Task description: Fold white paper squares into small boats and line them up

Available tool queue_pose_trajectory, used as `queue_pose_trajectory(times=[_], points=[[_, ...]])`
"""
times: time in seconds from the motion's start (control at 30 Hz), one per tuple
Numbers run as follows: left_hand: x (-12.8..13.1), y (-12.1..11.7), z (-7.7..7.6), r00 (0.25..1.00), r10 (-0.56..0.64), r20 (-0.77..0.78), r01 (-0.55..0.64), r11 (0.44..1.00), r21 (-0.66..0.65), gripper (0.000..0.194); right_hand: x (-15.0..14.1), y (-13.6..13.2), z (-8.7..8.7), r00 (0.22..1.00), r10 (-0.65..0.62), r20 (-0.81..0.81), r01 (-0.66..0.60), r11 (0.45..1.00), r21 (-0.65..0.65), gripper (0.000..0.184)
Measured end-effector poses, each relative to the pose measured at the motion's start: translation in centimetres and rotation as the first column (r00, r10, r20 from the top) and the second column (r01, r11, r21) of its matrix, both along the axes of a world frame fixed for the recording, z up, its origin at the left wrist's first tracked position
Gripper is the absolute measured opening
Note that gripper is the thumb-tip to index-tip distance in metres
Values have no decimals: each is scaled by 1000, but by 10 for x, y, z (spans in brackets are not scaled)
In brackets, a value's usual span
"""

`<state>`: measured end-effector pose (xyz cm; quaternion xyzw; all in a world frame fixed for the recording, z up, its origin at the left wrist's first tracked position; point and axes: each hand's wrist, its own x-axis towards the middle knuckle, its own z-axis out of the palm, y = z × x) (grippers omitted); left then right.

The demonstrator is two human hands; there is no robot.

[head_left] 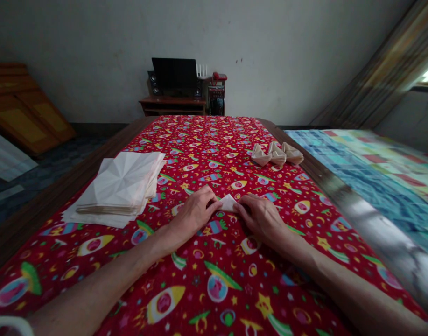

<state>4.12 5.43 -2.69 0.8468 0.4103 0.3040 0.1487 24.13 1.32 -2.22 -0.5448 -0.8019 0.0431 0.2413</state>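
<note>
A small piece of folded white paper (228, 203) lies on the red patterned cloth, its peak pointing away from me. My left hand (199, 205) pinches its left corner, fingers curled and thumb toward the paper. On the opposite corner, my right hand (258, 212) grips with thumb and bent fingers. To the left sits a stack of creased white paper sheets (121, 179), the top one marked with star-like fold lines. Farther off on the right stand three folded paper shapes (277, 154), beige and pointed, side by side.
The red cloth (214, 261) covers a table with a dark wooden edge (326, 182). Beyond its far end are a monitor (174, 73) on a small desk and a red telephone (220, 76). A bed with a colourful cover (371, 186) adjoins the right; a wooden cabinet (26, 109) stands left.
</note>
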Motion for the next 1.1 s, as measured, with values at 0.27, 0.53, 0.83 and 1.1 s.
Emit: queue_pose_trajectory(times=[0.27, 0.53, 0.83, 1.1], points=[[2, -7, 3, 994, 39, -104, -31, 996, 80, 18, -2, 1, 3, 999, -18, 51, 17, 1000, 13, 23], [4, -9, 6, 986, 74, -150, -53, 988, 143, 12, 0, 2, 1, 999, 2, 54, -4, 999, 44, 23], [0, -36, 7, 902, -213, -375, 312, 922, 228, 39, 5, 0, -14, 999, 46, 7, -47, 964, 261, 25], [0, -45, 11, 884, -181, -431, 270, 950, 155, 42, -3, -1, 0, 982, -30, 185, 4, 990, 140, 19]])
